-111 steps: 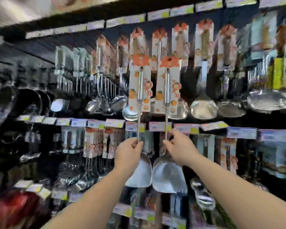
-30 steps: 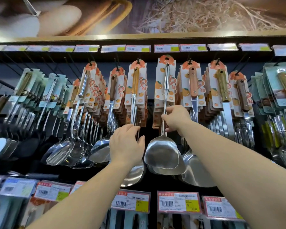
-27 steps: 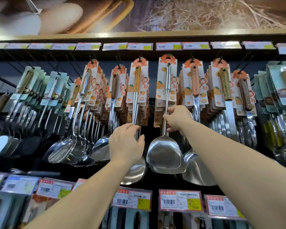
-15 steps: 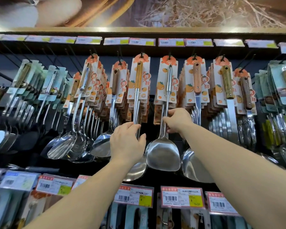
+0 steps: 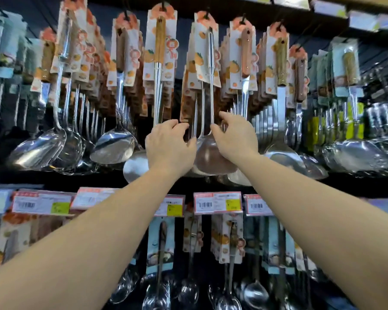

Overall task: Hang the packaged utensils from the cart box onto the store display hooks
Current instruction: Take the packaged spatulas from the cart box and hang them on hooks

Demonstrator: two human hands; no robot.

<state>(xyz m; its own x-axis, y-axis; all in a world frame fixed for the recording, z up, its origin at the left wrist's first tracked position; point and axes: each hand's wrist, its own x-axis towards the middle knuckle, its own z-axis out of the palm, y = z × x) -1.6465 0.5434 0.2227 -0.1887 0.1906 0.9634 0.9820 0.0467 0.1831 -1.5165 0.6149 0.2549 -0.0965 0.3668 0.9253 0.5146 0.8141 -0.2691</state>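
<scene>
Two packaged spatulas hang from the display hooks in the top row. The wooden-handled spatula [image 5: 160, 48] hangs on its orange-printed card, and my left hand [image 5: 169, 148] curls its fingers over the steel shaft below the card. To the right hangs the all-steel spatula [image 5: 211, 63]; my right hand [image 5: 234, 137] has thumb and fingers on its shaft just above the blade [image 5: 208, 157]. Both cards sit at the front of full hooks. The cart box is out of view.
More carded ladles and spatulas [image 5: 61, 139] fill the hooks left and right. A rail of price tags [image 5: 217, 202] runs below the blades, with another row of hanging utensils [image 5: 161, 253] under it. Teal-carded tools [image 5: 347, 63] hang at the right.
Both spatulas went from held out in front of the shelf up onto the top-row hooks. My left hand has shifted right, close to my right hand. The camera has moved nearer and tilted down.
</scene>
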